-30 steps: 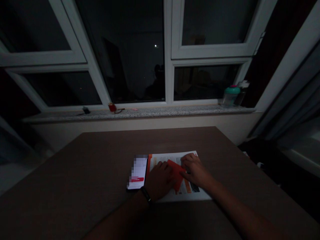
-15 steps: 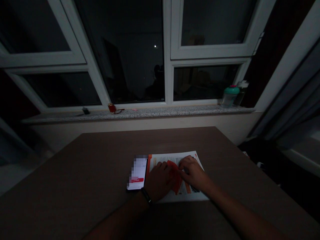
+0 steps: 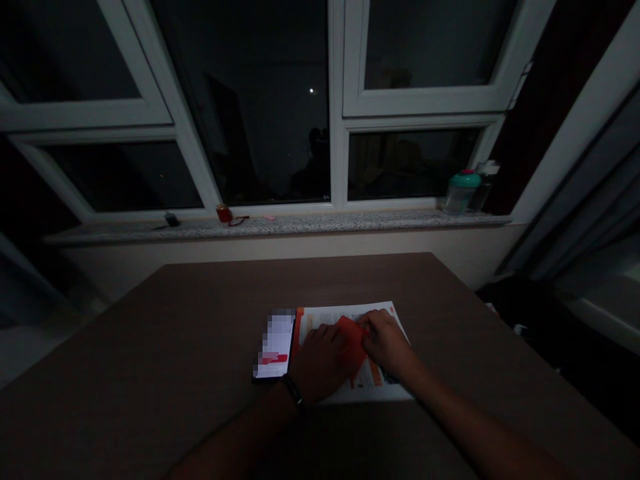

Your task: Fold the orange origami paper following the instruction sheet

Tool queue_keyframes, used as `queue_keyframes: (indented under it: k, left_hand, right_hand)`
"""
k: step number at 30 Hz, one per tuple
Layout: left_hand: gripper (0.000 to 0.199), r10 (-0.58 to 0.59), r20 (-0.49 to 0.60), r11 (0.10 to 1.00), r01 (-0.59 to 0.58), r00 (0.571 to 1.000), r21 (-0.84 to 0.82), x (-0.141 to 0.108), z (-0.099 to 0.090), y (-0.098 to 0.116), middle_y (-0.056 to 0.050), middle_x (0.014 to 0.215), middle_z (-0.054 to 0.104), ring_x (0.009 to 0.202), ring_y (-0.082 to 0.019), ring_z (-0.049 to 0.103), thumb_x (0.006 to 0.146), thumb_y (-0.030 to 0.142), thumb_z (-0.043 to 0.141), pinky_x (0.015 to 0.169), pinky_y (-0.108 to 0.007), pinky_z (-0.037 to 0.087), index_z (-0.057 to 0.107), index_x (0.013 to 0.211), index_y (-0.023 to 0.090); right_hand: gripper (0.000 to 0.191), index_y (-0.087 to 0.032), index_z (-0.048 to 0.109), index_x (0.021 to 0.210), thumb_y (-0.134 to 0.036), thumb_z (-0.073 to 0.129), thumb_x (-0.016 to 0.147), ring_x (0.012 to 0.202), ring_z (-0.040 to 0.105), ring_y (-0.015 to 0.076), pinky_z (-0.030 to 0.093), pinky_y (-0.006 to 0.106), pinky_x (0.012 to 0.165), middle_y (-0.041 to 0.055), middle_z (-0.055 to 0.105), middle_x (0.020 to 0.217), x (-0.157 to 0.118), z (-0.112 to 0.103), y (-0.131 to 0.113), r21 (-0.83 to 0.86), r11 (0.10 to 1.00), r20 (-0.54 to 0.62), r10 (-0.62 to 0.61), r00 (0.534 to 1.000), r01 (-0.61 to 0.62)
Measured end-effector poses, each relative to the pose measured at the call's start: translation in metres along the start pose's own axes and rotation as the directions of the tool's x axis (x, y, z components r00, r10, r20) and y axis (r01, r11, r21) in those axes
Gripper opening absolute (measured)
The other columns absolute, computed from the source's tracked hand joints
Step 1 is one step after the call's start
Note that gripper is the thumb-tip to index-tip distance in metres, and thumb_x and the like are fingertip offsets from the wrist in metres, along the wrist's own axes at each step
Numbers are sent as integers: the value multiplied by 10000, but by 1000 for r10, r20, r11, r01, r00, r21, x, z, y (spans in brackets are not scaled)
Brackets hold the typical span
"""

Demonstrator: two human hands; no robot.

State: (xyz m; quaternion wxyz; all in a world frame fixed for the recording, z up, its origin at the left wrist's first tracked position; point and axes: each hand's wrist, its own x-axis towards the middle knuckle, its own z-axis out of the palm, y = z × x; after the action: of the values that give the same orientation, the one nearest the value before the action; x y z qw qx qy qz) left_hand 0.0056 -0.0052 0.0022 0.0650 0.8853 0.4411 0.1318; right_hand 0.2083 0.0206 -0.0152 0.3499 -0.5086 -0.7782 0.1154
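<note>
Red paper [image 3: 355, 345] lies under left fingers [image 3: 330, 333], right fingers [image 3: 374, 321] at its edge.

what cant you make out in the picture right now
All in the head view:
- left part of the red paper: hidden under the left hand
- right hand fingertips' exact grip: dark, blurred
- print on the white sheet: too small, partly covered
- part of the phone screen: pixel blocks
- dark thing on the sill: too small, dim
</note>
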Motion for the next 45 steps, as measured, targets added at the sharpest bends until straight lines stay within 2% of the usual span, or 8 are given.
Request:
queue_keyframes:
  k: [3,8,12,19,26,37,41,45]
  left_hand:
    - [504,14,-7,1000,-14,1000,-5,0,4,-3,-103,1356,520,1199,-303,463,882,491,616,1011,-476,384,502,1282,205]
    - [484,19,-44,999,-21,999,-38,0,7,-4,-93,1404,493,1249,-298,434,916,462,578,1055,-484,345,475,1323,220]
    - [508,-13,-35,999,12,999,-31,0,0,0,-92,1370,491,1224,-300,432,910,473,581,1025,-471,362,463,1342,234]
    - [404,-7,-13,999,6,1000,-45,1,-2,0,-82,1262,538,1135,-274,477,923,435,572,980,-428,382,520,1266,229]
    - [443,9,-29,997,-11,1000,-76,1,-1,0,-82,1243,558,1131,-268,486,900,419,619,984,-420,390,508,1272,207]
    - [411,16,11,998,-16,1000,-62,0,0,-1,-83,1324,523,1194,-279,467,904,363,618,1007,-442,396,513,1280,235]
    - [372,39,22,997,-37,999,-68,0,1,-2,-78,1307,523,1186,-276,468,913,363,610,994,-439,409,527,1254,243]
    - [382,65,23,996,-63,998,-67,0,4,-5,-84,1302,518,1176,-283,469,883,362,652,991,-444,409,541,1225,231]
  right_hand:
    - [339,-183,603,943,33,504,702,926,510,230,426,349,842,51,601,902,0,2,-5,-13,998,28,-62,998,63]
    - [320,-191,608,1011,5,511,777,978,544,222,446,355,888,64,615,990,0,1,-3,106,981,98,-171,981,160]
    - [287,-217,614,1015,-36,532,808,990,579,209,463,341,898,50,629,1001,0,-1,3,187,964,127,-214,969,188]
    - [299,-223,622,1039,-66,566,790,999,604,218,431,395,972,55,666,1022,0,-4,5,177,945,207,-309,928,275]
    - [246,-217,630,1018,-93,549,821,1010,620,204,459,351,927,57,681,1042,0,-6,2,190,946,264,-309,914,264]
    - [267,-214,620,997,-46,519,817,985,583,207,479,345,879,61,624,999,1,-5,4,253,931,174,-309,935,261]
    - [282,-222,611,1106,-116,556,851,1049,566,227,471,388,935,81,605,1077,3,-7,7,186,960,82,-228,970,210]
    - [285,-207,628,1147,-166,573,870,1093,559,242,456,426,986,98,622,1126,5,-6,14,105,981,88,-173,981,163]
